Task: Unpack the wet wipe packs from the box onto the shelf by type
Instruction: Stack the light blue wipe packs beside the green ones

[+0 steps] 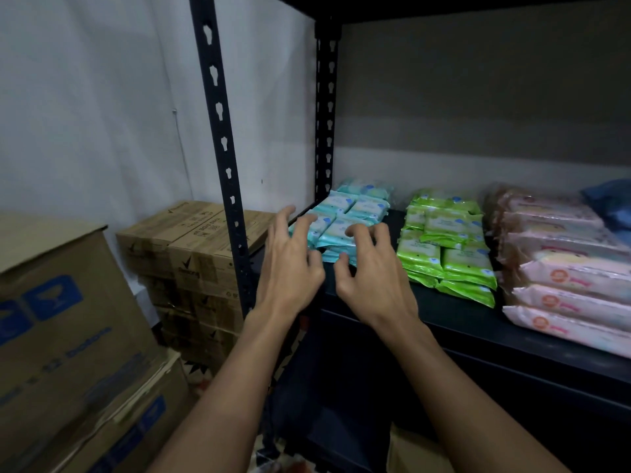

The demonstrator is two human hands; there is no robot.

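Teal wet wipe packs [355, 208] lie stacked in rows at the left end of the dark shelf [461, 322]. Green packs [447, 254] sit in a group to their right, and pink packs [566, 268] fill the right end. My left hand [290, 264] and my right hand [368, 271] hover side by side at the near edge of the teal stack. The fingers of both are spread and bent over the front packs, gripping nothing. Whether the fingertips touch the packs is unclear.
A black slotted shelf post [222, 138] stands just left of my left hand. Brown cardboard boxes [191, 254] are stacked against the wall on the left, with a larger blue-printed box [65, 322] nearer. Something blue [611, 203] lies at the shelf's far right.
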